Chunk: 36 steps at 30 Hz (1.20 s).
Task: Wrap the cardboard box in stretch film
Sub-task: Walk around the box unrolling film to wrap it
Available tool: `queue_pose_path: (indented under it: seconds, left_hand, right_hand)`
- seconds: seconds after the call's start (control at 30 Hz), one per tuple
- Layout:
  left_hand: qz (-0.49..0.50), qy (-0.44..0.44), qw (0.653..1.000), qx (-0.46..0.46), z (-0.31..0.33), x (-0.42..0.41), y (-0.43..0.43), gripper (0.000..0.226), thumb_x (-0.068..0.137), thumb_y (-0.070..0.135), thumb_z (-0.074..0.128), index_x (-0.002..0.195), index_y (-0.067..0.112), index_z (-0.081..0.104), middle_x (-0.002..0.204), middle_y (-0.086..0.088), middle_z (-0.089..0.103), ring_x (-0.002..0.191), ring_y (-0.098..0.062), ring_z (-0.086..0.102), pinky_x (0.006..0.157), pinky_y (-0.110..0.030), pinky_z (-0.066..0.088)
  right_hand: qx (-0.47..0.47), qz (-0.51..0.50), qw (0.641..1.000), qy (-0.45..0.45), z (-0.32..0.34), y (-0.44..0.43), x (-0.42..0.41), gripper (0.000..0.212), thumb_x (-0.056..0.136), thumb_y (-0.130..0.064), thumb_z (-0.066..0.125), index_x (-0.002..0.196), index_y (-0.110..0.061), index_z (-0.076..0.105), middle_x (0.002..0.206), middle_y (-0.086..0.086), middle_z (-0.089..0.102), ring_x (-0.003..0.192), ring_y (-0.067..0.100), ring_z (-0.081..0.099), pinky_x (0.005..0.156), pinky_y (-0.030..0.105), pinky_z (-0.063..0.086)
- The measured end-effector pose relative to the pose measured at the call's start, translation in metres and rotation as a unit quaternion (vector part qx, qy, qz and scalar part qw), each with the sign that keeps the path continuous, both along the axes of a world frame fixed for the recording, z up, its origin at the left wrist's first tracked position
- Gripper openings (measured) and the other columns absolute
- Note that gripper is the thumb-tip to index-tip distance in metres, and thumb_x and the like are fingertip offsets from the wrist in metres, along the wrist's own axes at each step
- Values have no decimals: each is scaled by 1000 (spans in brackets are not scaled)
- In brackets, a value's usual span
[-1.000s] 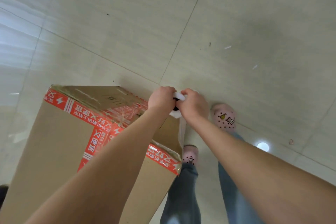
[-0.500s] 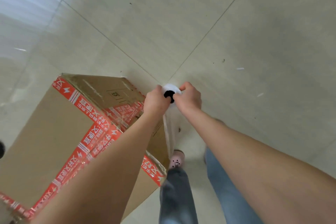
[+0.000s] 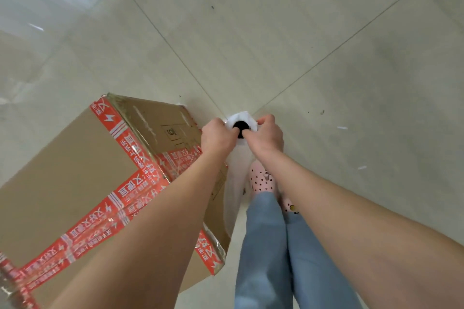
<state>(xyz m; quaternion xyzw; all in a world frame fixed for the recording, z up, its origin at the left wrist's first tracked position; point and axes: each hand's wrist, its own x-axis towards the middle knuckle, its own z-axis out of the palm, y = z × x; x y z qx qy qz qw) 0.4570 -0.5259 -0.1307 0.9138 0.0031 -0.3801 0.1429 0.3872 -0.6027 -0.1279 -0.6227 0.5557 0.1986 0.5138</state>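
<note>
A large cardboard box (image 3: 70, 183) with red printed tape across its top stands on the floor at lower left. A white roll of stretch film (image 3: 241, 121) is held upright just past the box's right side, its dark core hole facing the camera. My left hand (image 3: 217, 136) grips the roll from the left and my right hand (image 3: 267, 134) grips it from the right. A clear sheet of film (image 3: 233, 183) hangs from the roll down along the box's right face.
Pale tiled floor (image 3: 326, 45) spreads all around, with grout lines crossing near the roll. My legs in blue jeans (image 3: 266, 246) and pink perforated clogs (image 3: 262, 179) stand right of the box, close to the hanging film.
The view has swung around the box, which now shows more of its top at lower left. Both hands keep hold of the roll. My feet have stepped forward beside the box.
</note>
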Motion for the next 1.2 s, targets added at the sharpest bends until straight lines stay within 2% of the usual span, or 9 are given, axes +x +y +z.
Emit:
queue_pose_path:
  seconds: [0.1, 0.17, 0.33, 0.43, 0.53, 0.73, 0.87, 1.0, 1.2]
  left_hand:
    - [4, 9, 1000, 15, 3, 15, 1, 25, 80, 27, 63, 70, 11, 47, 80, -11, 64, 69, -27, 64, 60, -37, 54]
    - [-73, -16, 996, 40, 4, 26, 0, 18, 84, 23, 61, 81, 9, 50, 80, -6, 58, 66, -23, 55, 53, -32, 45]
    - [-293, -74, 953, 26, 5, 55, -8, 21, 83, 13, 55, 103, 10, 53, 97, -7, 54, 85, -30, 56, 58, -33, 35]
    - [-251, -57, 966, 23, 6, 69, -10, 13, 81, 15, 55, 92, 7, 54, 90, -8, 55, 80, -30, 54, 57, -32, 36]
    - [-94, -38, 995, 5, 6, 77, -4, 11, 77, 17, 59, 82, 10, 52, 73, -4, 54, 71, -26, 53, 52, -28, 37]
    - [134, 14, 991, -20, 1, 89, 5, 27, 72, 32, 64, 67, 15, 44, 81, -10, 67, 71, -30, 69, 67, -42, 59]
    - [47, 23, 999, 0, 6, 104, 6, 26, 81, 26, 62, 94, 6, 53, 88, -8, 61, 73, -25, 58, 55, -33, 44]
    - [-107, -49, 993, 0, 7, 118, 1, 26, 85, 14, 58, 109, 9, 51, 106, -8, 54, 90, -28, 55, 64, -34, 39]
    - [-128, -60, 990, -1, 2, 134, -7, 21, 82, 13, 59, 103, 11, 55, 102, -8, 59, 92, -29, 57, 67, -32, 42]
  right_hand:
    - [-22, 19, 1000, -1, -2, -3, 19, 24, 78, -22, 61, 97, -23, 46, 108, 5, 60, 95, 28, 59, 71, 28, 41]
    - [-32, 31, 999, 0, -3, -1, 29, 22, 77, -22, 61, 92, -24, 45, 104, 4, 61, 91, 27, 59, 68, 28, 38]
    - [-58, 96, 994, 4, -6, 4, 47, 23, 78, -24, 62, 97, -26, 49, 103, 3, 58, 93, 29, 59, 68, 29, 35]
    - [-82, 136, 987, -9, -6, -2, 57, 27, 79, -21, 59, 105, -28, 57, 108, 3, 58, 94, 27, 58, 75, 30, 41]
    - [-80, 118, 989, -32, -5, -8, 67, 34, 80, -20, 58, 113, -28, 60, 115, 2, 58, 99, 23, 58, 78, 27, 41]
    - [-23, 22, 999, -17, -7, -2, 98, 38, 78, -30, 66, 112, -22, 50, 113, 4, 58, 90, 22, 57, 71, 28, 40]
    - [-28, 48, 998, -10, -5, -4, 118, 25, 77, -20, 62, 100, -24, 52, 107, 6, 62, 88, 26, 60, 68, 28, 42]
    - [-38, 77, 996, 1, -7, -5, 127, 20, 76, -19, 63, 89, -27, 49, 102, 7, 63, 87, 28, 61, 67, 27, 40]
    - [-57, 153, 987, 7, -10, -13, 138, 24, 79, -20, 62, 100, -29, 57, 107, 2, 64, 90, 26, 61, 66, 25, 35]
